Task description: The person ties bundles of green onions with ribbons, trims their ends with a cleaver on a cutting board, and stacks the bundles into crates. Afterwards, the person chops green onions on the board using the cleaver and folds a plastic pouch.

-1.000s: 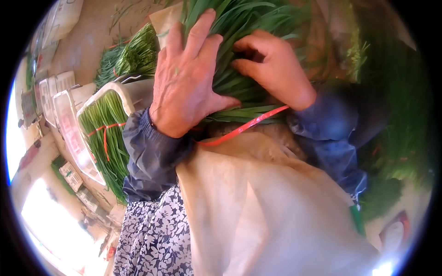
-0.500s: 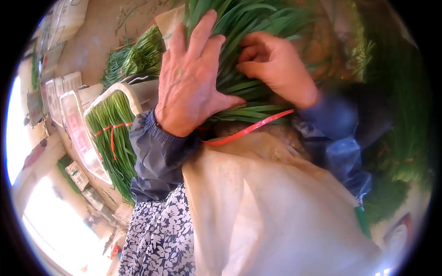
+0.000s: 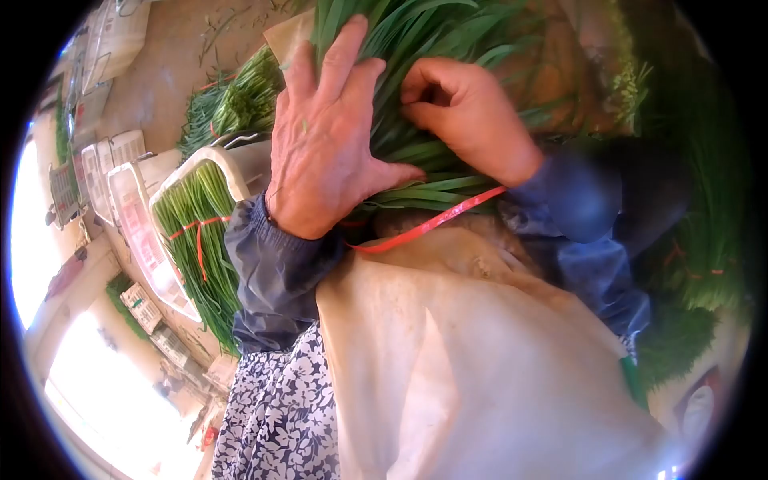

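Green leaves (image 3: 420, 32), head view: loose heap just beyond the beige apron (image 3: 480, 336), under and between the two hands. Long axis mostly away from the person, upper blades bending right, nearest ones lying crosswise. Left hand (image 3: 320, 136) closest, laid flat over the heap's left side, fingers splayed, grasping nothing. Right hand (image 3: 472, 112) at the right side, thumb and forefinger curled together; cannot tell whether a blade is pinched. Red ribbon (image 3: 432, 225) slants between heap and apron.

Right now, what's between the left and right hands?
Long green leaves fill the stretch between the left hand and the right hand; the head view shows it.
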Tool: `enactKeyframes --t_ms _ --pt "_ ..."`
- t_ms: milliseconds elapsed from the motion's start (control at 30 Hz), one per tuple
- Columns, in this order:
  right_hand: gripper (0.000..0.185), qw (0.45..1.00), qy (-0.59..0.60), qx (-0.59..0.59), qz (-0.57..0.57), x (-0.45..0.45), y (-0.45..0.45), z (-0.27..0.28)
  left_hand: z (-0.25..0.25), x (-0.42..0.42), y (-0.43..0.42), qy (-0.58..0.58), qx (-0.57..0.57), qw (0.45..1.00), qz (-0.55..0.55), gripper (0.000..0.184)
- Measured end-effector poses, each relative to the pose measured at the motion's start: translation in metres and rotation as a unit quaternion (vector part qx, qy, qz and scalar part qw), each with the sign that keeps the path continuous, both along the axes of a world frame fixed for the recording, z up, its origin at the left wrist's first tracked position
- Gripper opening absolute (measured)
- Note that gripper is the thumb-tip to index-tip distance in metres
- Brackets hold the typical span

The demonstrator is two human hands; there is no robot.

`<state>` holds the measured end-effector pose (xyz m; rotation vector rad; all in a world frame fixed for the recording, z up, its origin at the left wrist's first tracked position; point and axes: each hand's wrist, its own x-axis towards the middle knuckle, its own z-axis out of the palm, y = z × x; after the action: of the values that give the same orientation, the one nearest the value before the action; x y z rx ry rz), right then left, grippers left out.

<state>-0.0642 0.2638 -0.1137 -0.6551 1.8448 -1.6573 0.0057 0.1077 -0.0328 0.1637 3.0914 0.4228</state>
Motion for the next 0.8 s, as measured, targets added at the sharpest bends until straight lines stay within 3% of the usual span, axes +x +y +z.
enactKeyframes --t_ms 233,300,400,533,800 --pt "0.022 0.992 -0.124 0.007 0.012 -0.008 0.002 0.015 0.004 -0.001 0.002 -0.015 -0.012 1.0 -0.011 0.09" --pt "0.029 0.972 -0.232 0.0 0.036 -0.01 0.003 0.019 0.004 -0.001 0.002 -0.009 -0.02 1.0 -0.022 0.09" --pt "0.034 0.958 -0.284 0.006 0.029 -0.01 0.007 0.026 0.002 0.0 -0.001 -0.024 0.001 1.0 0.006 0.09" --pt "0.036 0.953 -0.296 -0.058 -0.008 -0.002 0.009 0.018 0.0 -0.001 -0.001 -0.012 0.001 1.0 0.004 0.088" --pt "0.02 0.973 -0.21 -0.064 0.076 -0.008 -0.001 0.02 0.002 -0.002 -0.003 -0.014 0.01 1.0 0.001 0.089"
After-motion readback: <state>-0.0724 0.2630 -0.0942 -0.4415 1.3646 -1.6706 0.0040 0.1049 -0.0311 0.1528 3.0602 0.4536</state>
